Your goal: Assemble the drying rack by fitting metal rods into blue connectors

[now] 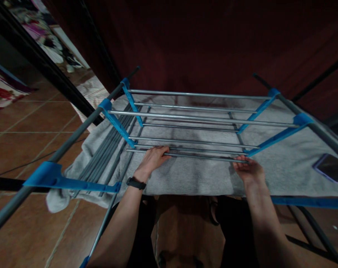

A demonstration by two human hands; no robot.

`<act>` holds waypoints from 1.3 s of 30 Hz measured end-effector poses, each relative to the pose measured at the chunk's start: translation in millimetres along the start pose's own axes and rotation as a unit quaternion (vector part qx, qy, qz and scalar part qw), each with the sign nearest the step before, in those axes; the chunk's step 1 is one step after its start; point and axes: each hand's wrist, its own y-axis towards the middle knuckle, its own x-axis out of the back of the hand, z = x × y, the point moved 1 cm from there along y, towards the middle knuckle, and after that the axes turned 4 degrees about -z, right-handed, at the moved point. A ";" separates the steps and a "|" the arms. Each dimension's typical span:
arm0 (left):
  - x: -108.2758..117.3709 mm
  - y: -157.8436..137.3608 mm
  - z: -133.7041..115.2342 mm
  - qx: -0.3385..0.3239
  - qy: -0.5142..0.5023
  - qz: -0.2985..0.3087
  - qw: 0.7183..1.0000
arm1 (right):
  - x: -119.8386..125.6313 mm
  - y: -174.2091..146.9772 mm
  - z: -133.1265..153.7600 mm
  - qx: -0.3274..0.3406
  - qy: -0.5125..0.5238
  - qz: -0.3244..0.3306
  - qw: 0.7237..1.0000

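Observation:
A thin grey metal rod (197, 157) lies level across both my hands, in front of a partly built rack of grey tubes with blue plastic brackets (258, 115). My left hand (155, 156) is closed over the rod left of its middle, a dark band on that wrist. Around the rod's right end curl the fingers of my right hand (248, 167), close below a lower bracket end. Several crossbars (197, 118) span the rack between its left upright (82, 130) and right upright (292, 104). Another blue bracket (74, 182) juts out from the left upright.
A bundle of loose grey tubes (110, 145) lies at the left on the grey blanket (185, 176) beneath the rack. A phone (331, 166) rests on the blanket at the right. Behind hangs dark red cloth (199, 44). Tiled floor (26, 223) shows at the left.

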 end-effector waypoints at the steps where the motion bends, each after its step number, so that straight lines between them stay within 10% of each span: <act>1: -0.3 0.1 0.4 -0.006 -0.002 -0.001 1.000 | -0.1 -0.2 -0.4 0.001 0.005 0.003 1.000; 39: 1.6 1.0 -12.6 -0.044 0.076 -0.102 0.991 | 2.2 -3.1 9.0 -0.012 0.082 0.148 0.985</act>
